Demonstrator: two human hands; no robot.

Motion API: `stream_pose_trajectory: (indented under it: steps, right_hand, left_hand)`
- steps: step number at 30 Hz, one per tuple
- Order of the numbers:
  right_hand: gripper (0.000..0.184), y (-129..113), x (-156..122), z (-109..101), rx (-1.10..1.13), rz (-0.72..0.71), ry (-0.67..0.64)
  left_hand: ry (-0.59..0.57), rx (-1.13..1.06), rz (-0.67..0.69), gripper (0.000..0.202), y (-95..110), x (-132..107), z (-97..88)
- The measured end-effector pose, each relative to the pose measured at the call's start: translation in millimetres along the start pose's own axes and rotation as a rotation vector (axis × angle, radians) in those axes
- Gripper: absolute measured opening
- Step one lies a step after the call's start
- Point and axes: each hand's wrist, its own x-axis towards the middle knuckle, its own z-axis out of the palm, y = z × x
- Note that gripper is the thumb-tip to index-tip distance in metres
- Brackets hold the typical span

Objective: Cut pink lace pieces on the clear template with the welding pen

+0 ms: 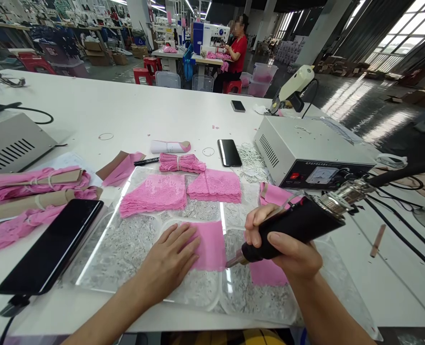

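Observation:
My left hand [174, 251] lies flat on a pink fabric piece [212, 244], fingers stretched out over its left part. In my right hand [287, 244] is a black corded hand tool [294, 223]. The tool's metal tip points left and down at the right edge of that fabric; whether it touches cannot be made out. Partly hidden under the tool and my right hand is another pink piece [268, 273]. Both pieces rest on a clear plastic sheet [126, 258]. Just beyond are two stacks of pink lace, one on the left [155, 194] and one on the right [215, 186].
At right stands a grey control box [309, 148] with a meter, cables beside it. A tied pink bundle [181, 163], a pen [146, 162] and a phone [229, 153] lie farther back. At left, a larger phone [50, 244] sits near tied pink strips. Someone sews beyond the table.

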Motion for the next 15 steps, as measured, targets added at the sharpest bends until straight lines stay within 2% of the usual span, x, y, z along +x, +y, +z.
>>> stream_pose_trajectory:
  steps: [11, 15]
  right_hand:
    - [0.016, -0.3, -0.5, -1.5, 0.033, 0.010, -0.007]
    - [0.017, 1.7, 0.1, -2.8, -0.004, -0.041, 0.072]
  left_hand:
    - [0.041, -0.013, -0.001, 0.028, 0.9, -1.4, 4.1]
    - [0.062, -0.001, 0.000, 0.028, -1.0, -1.6, 3.6]
